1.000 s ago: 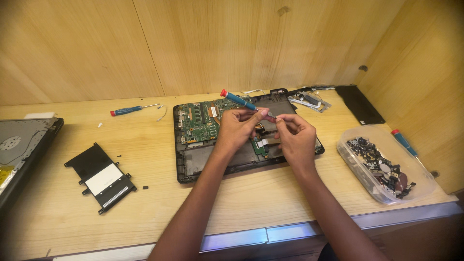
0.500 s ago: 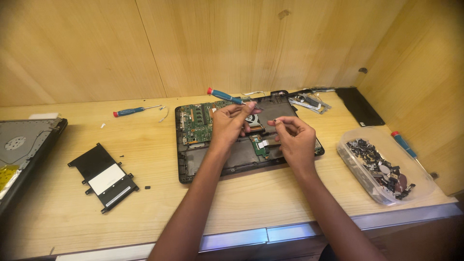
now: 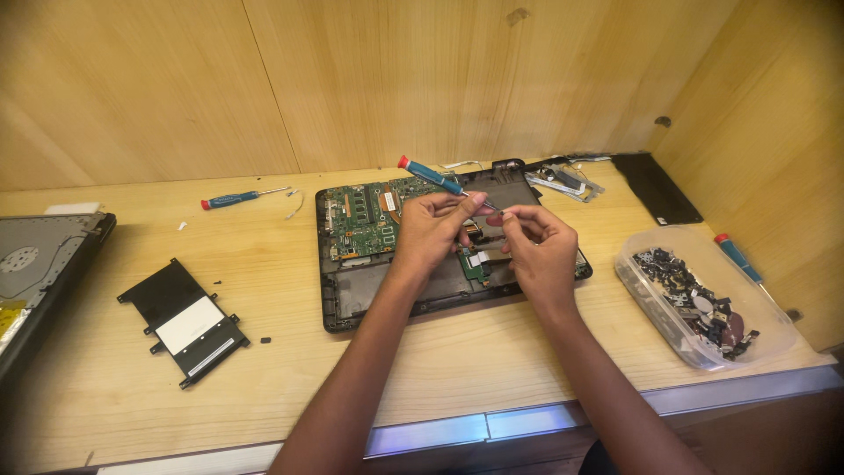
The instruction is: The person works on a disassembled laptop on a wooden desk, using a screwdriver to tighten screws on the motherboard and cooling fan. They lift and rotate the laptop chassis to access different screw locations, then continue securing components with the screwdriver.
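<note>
An opened laptop base (image 3: 352,295) with a green circuit board (image 3: 360,220) lies on the wooden bench. My left hand (image 3: 435,230) holds a blue-handled screwdriver with a red cap (image 3: 431,176) above the laptop's middle. My right hand (image 3: 538,246) is beside it, fingertips pinched at the screwdriver's metal tip. Whether a small screw sits between those fingers is too small to tell. Both hands hover over the laptop's inner parts.
A black and white flat battery pack (image 3: 185,321) lies at the left, with a grey laptop lid (image 3: 35,273) beyond it. A second blue screwdriver (image 3: 233,199) rests near the wall. A clear plastic tub of small parts (image 3: 703,299) and another screwdriver (image 3: 738,259) sit right.
My left hand has tilted the screwdriver so its red end points further left and up. Both hands stay close together over the laptop.
</note>
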